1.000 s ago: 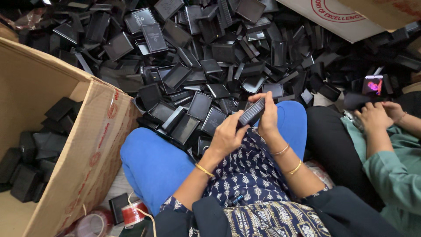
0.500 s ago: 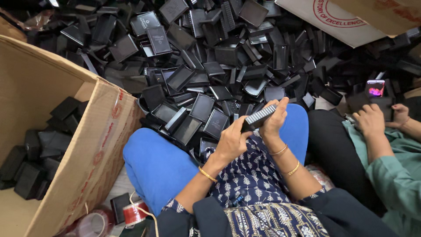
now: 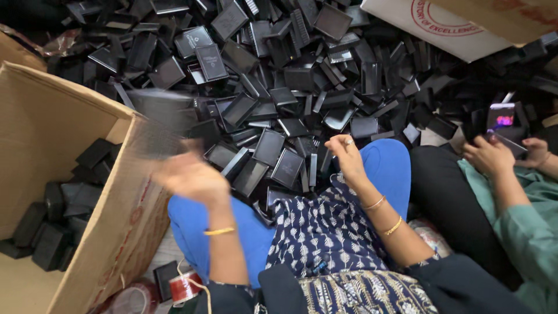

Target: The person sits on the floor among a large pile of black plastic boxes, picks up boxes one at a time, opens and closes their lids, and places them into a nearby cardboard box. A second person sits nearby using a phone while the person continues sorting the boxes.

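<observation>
My left hand point(image 3: 192, 177) is a motion blur beside the rim of the open cardboard box point(image 3: 125, 192). It grips a flat black case point(image 3: 156, 121), itself blurred, just above the box's near corner. My right hand point(image 3: 347, 152) hovers over the near edge of the pile of black cases point(image 3: 279, 87), above my blue-clad knee. Its fingers are loosely curled with nothing in them. Gold bangles show on both wrists.
Several black cases point(image 3: 58, 215) lie inside the cardboard box. On the right, another person in a green sleeve point(image 3: 529, 215) holds a lit phone point(image 3: 503, 116). Tape rolls point(image 3: 183, 286) lie by my left leg. A white printed carton point(image 3: 442, 26) sits at the top right.
Both hands held one black case over my lap. Now my left hand has swung it left toward the cardboard box, and my right hand has let go and stayed by the pile.
</observation>
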`<act>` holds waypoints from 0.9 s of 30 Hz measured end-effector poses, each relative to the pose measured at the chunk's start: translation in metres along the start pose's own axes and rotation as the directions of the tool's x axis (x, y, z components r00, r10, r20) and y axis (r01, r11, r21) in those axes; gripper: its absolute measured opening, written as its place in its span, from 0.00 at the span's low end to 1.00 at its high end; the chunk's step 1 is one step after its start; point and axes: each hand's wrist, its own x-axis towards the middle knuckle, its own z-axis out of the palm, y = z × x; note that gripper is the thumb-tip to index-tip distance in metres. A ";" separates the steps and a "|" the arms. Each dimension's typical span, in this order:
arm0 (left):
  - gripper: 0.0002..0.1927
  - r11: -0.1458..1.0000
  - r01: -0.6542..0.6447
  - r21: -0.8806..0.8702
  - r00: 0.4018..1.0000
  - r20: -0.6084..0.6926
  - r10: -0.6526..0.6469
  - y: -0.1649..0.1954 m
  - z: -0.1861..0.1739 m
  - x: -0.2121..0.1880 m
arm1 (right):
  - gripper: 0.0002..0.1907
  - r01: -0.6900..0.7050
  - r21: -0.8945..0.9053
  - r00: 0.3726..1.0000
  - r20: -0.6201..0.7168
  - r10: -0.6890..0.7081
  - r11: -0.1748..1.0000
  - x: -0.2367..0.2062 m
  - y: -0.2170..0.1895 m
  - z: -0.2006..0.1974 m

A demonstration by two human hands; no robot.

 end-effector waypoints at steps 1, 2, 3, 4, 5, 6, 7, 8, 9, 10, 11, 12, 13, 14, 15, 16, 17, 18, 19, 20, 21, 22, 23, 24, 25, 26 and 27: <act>0.24 0.997 0.009 -0.078 0.994 -0.112 -0.018 0.010 -0.008 0.013 | 0.26 -0.020 -0.223 1.000 0.013 0.024 0.974 -0.003 0.005 -0.001; 0.25 0.988 0.004 -0.152 0.974 -0.221 -0.038 0.019 -0.015 0.023 | 0.29 -0.033 -0.435 0.999 0.024 0.048 0.900 -0.005 0.011 -0.002; 0.25 0.995 0.035 -0.096 0.984 -0.170 -0.051 0.018 -0.017 0.021 | 0.33 -0.035 -0.624 0.997 0.034 0.072 0.781 -0.006 0.016 -0.002; 0.25 0.997 0.062 -0.038 0.991 -0.120 -0.066 0.013 -0.018 0.014 | 0.35 0.089 -0.705 0.993 0.122 -0.004 0.704 -0.007 0.023 0.004; 0.25 0.996 0.086 0.019 0.994 -0.071 -0.084 0.004 -0.018 0.004 | 0.38 0.212 -0.766 0.974 0.215 -0.068 0.607 -0.008 0.030 0.011; 0.16 0.974 0.124 0.190 0.988 0.066 -0.139 -0.009 -0.018 -0.010 | 0.40 0.329 -0.807 0.942 0.314 -0.116 0.490 -0.010 0.035 0.015; 0.09 0.925 0.133 0.356 0.959 0.189 -0.211 -0.026 -0.017 -0.026 | 0.42 0.336 -0.824 0.937 0.340 -0.077 0.456 -0.013 0.040 0.018; 0.15 0.879 0.300 0.371 0.908 0.170 -0.382 -0.043 -0.017 -0.042 | 0.45 0.345 -0.841 0.931 0.364 -0.035 0.417 -0.015 0.045 0.023; 0.25 0.706 0.289 0.646 0.818 0.216 -0.533 -0.058 -0.020 -0.055 | 0.47 0.356 -0.856 0.921 0.388 0.012 0.376 -0.017 0.048 0.025; 0.28 0.601 -0.025 0.799 0.774 0.396 -0.494 -0.070 -0.025 -0.066 | 0.46 0.346 -0.855 0.925 0.381 0.014 0.387 -0.017 0.050 0.025; 0.32 0.445 -0.354 0.823 0.671 0.555 -0.492 -0.079 -0.031 -0.076 | 0.45 0.339 -0.853 0.927 0.374 0.013 0.397 -0.018 0.051 0.024; 0.33 0.337 -0.443 0.831 0.580 0.552 -0.599 -0.088 -0.035 -0.086 | 0.44 0.335 -0.850 0.929 0.370 0.008 0.407 -0.018 0.052 0.023; 0.35 0.232 -0.536 0.812 0.489 0.522 -0.699 -0.095 -0.039 -0.094 | 0.43 0.321 -0.851 0.933 0.360 0.018 0.415 -0.017 0.051 0.022; 0.37 0.134 -0.628 0.766 0.401 0.467 -0.788 -0.101 -0.043 -0.100 | 0.41 0.309 -0.851 0.936 0.352 0.025 0.425 -0.017 0.050 0.020; 0.36 0.124 -0.645 0.754 0.394 0.467 -0.792 -0.106 -0.045 -0.106 | 0.40 0.296 -0.849 0.939 0.344 0.032 0.437 -0.017 0.050 0.019; 0.35 0.113 -0.664 0.739 0.384 0.467 -0.796 -0.109 -0.048 -0.110 | 0.38 0.298 -0.835 0.941 0.339 0.005 0.463 -0.017 0.049 0.018; 0.35 0.105 -0.686 0.720 0.371 0.470 -0.801 -0.112 -0.050 -0.112 | 0.37 0.298 -0.819 0.944 0.330 -0.023 0.491 -0.018 0.047 0.016; 0.34 0.092 -0.685 0.723 0.371 0.454 -0.810 -0.115 -0.052 -0.113 | 0.36 0.294 -0.803 0.948 0.315 -0.050 0.519 -0.018 0.047 0.016; 0.33 0.083 -0.684 0.724 0.368 0.441 -0.818 -0.116 -0.052 -0.113 | 0.34 0.312 -0.778 0.947 0.300 -0.114 0.545 -0.020 0.046 0.016; 0.33 0.076 -0.683 0.726 0.363 0.429 -0.827 -0.118 -0.052 -0.114 | 0.33 0.330 -0.754 0.944 0.280 -0.176 0.568 -0.021 0.046 0.014; 0.33 0.070 -0.688 0.722 0.363 0.426 -0.829 -0.119 -0.050 -0.114 | 0.31 0.347 -0.731 0.938 0.257 -0.233 0.588 -0.022 0.046 0.013; 0.34 0.062 -0.693 0.718 0.362 0.422 -0.831 -0.118 -0.049 -0.113 | 0.31 0.364 -0.714 0.930 0.246 -0.273 0.598 -0.022 0.046 0.012; 0.34 0.052 -0.697 0.715 0.361 0.413 -0.836 -0.116 -0.047 -0.113 | 0.31 0.381 -0.695 0.922 0.235 -0.309 0.610 -0.022 0.046 0.012; 0.39 0.070 -0.708 0.702 0.371 0.455 -0.809 -0.112 -0.044 -0.114 | 0.31 0.397 -0.676 0.913 0.222 -0.343 0.621 -0.022 0.047 0.012; 0.44 0.087 -0.720 0.688 0.380 0.497 -0.780 -0.108 -0.041 -0.116 | 0.31 0.399 -0.674 0.911 0.218 -0.350 0.621 -0.022 0.047 0.012; 0.49 0.103 -0.733 0.673 0.388 0.537 -0.750 -0.104 -0.037 -0.117 | 0.30 0.401 -0.672 0.910 0.213 -0.357 0.622 -0.021 0.047 0.012; 0.53 0.103 -0.733 0.672 0.354 0.508 -0.785 -0.101 -0.032 -0.120 | 0.29 0.404 -0.670 0.908 0.208 -0.364 0.623 -0.021 0.048 0.012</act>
